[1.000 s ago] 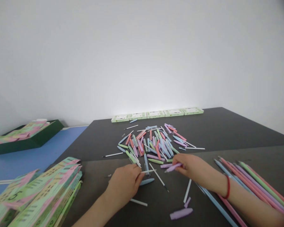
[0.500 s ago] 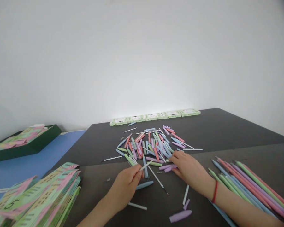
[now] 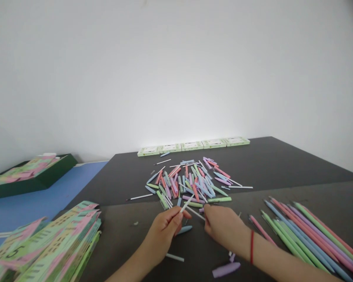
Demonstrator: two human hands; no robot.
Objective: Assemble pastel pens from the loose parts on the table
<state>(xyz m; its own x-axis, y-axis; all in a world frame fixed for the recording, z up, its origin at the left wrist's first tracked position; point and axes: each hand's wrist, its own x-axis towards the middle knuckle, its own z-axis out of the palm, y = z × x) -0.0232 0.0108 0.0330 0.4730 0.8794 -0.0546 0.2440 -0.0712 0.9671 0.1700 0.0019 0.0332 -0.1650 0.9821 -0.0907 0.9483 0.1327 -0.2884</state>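
My left hand [image 3: 167,229] pinches a thin white refill [image 3: 187,203] between thumb and forefinger, its end pointing up and away. To its right, my right hand [image 3: 223,225] is curled closed at the near side of the pile, close to a purple piece [image 3: 202,210]; what its fingers grip is hidden. Just beyond both hands spreads a pile of pastel pen parts [image 3: 191,182] with white refills among them. A blue piece [image 3: 184,229] lies between my hands, and a purple cap [image 3: 226,270] rests nearer me.
Long assembled-looking pens [image 3: 312,235] lie in a row at the right. Green and pink packets [image 3: 55,243] are stacked at the left. A dark green box [image 3: 41,180] holds more packets on a blue surface [image 3: 85,176]. Flat boxes [image 3: 192,146] line the black table's far edge.
My right hand has drawn nearer and toward my left hand, its fingers now curled. My left hand has shifted slightly right with the refill. A pink pen now shows beside my right forearm.
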